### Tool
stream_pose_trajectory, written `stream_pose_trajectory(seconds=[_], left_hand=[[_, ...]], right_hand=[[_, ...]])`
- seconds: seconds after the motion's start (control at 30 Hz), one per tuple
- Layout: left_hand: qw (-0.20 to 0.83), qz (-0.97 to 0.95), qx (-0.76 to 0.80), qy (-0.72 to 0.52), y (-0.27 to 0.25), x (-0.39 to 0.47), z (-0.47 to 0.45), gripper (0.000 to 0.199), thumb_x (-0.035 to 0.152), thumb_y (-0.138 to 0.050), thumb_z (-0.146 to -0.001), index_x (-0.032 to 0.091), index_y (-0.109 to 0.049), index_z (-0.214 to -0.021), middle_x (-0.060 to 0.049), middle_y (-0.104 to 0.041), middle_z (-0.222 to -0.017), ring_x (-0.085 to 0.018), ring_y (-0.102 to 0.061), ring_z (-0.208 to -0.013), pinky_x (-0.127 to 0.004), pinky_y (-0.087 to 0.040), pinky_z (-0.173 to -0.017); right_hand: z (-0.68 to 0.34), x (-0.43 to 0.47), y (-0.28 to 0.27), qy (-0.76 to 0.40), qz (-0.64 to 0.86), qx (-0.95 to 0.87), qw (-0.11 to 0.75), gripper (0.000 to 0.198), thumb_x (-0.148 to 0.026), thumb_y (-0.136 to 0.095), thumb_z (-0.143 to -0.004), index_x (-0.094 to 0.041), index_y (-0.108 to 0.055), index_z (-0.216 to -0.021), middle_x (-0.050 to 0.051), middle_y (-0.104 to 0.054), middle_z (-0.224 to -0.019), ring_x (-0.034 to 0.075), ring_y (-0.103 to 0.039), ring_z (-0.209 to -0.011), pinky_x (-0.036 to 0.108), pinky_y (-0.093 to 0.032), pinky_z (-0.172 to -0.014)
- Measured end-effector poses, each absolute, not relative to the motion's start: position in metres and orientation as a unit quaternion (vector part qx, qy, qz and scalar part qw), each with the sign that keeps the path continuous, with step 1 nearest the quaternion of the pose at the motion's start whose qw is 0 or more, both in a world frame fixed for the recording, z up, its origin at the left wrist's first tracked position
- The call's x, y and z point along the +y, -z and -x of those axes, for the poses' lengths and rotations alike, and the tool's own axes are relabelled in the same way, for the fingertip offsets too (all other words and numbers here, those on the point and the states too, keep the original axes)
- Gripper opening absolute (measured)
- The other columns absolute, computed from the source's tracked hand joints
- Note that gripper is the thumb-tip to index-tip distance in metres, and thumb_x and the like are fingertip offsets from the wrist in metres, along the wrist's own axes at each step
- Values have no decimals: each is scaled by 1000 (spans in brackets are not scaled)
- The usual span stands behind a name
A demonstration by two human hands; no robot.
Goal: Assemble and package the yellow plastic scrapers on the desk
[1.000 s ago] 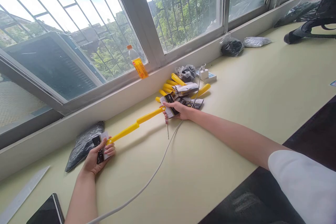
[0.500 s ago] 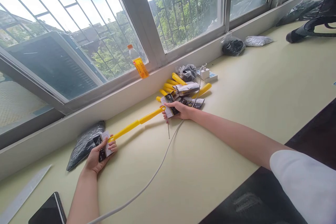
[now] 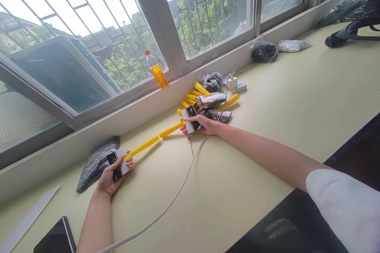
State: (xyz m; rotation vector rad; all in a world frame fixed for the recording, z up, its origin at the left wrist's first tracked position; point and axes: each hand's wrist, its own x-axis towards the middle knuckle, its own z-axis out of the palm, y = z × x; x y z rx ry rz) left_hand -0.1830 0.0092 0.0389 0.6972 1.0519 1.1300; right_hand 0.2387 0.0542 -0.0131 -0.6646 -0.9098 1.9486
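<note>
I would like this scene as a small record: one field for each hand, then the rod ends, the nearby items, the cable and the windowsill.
Left hand: holds black-and-white card with yellow rod
Right hand: holds second card with second rod
Rod ends: close together, roughly in line; contact unclear
Beyond right hand: pile of yellow rods and cards
Beyond left hand: dark plastic bag
Cable: pale, curving across table
Windowsill: bottle with orange cap
Lower left: black phone

Yellow pieces [image 3: 145,146] smooth plastic; cards [image 3: 191,126] look papery; phone [image 3: 55,238] glossy.
</note>
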Motion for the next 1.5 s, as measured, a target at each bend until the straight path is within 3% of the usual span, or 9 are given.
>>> stream_pose_trajectory(seconds=[0.27,0.47,0.67,0.73,0.9,1.0,1.13,1.3,1.5], left_hand=[[614,-364,491,-500,-35,9,181,62,3,-56,-83,18,-54,-143,-14,-65,-109,-21,-71,-93,-42,-69,-79],[582,-413,497,-494,-31,12,156,60,7,-71,-74,20,-61,-132,-15,-70,-114,-26,-73,-103,-40,-68,-88],[579,-443,472,-495,-25,14,120,51,12,-80,-68,21,-62,-114,-8,-71,-105,-24,-74,-99,-39,-64,-92],[562,-462,460,-509,-20,18,107,52,16,-83,-66,22,-59,-111,-5,-70,-98,-22,-73,-93,-38,-63,-91],[414,-538,492,-545,-3,23,70,45,30,-77,-75,24,-52,-112,2,-63,-81,-14,-65,-74,-33,-57,-82],[257,-666,524,-465,2,17,49,30,35,-65,-85,24,-55,-111,3,-59,-80,-12,-58,-72,-28,-49,-75],[100,-824,475,-293,-1,8,36,26,29,-62,-85,25,-59,-110,-2,-66,-99,-16,-57,-87,-30,-46,-81],[78,-829,483,-270,-1,12,37,27,28,-62,-84,24,-61,-111,-6,-65,-104,-20,-58,-92,-33,-45,-85],[80,-821,494,-275,2,17,41,24,34,-61,-87,24,-61,-110,-4,-64,-96,-18,-54,-86,-31,-41,-83]], right_hand=[[-241,55,18,-779,212,-410,425,47,-13,-60,-87,-12,-52,-133,16,-74,-107,26,-75,-92,43,-63,-86],[-234,50,17,-730,237,-456,451,44,-17,-65,-87,-12,-50,-128,18,-74,-105,26,-74,-91,40,-63,-80],[-213,50,31,-529,262,-632,502,18,-24,-60,-91,-11,-58,-104,8,-70,-81,18,-66,-67,30,-55,-67],[-206,51,37,-431,284,-696,499,17,-22,-54,-95,-12,-61,-107,6,-69,-83,15,-63,-68,27,-52,-68],[-197,51,45,-207,256,-818,472,44,-14,-46,-99,-15,-56,-141,12,-65,-125,21,-61,-109,33,-48,-96],[-195,50,47,-130,269,-859,417,53,-8,-51,-92,-16,-56,-145,12,-65,-116,23,-59,-108,34,-46,-95],[-196,49,47,-96,289,-876,375,58,-5,-60,-82,-17,-62,-138,10,-62,-105,23,-57,-100,32,-44,-90],[-197,49,46,-79,305,-882,351,58,-6,-59,-82,-19,-63,-139,10,-61,-105,23,-54,-99,34,-41,-91],[-196,51,48,-82,315,-869,372,55,-6,-52,-89,-18,-59,-142,10,-60,-104,23,-53,-98,33,-40,-90]])
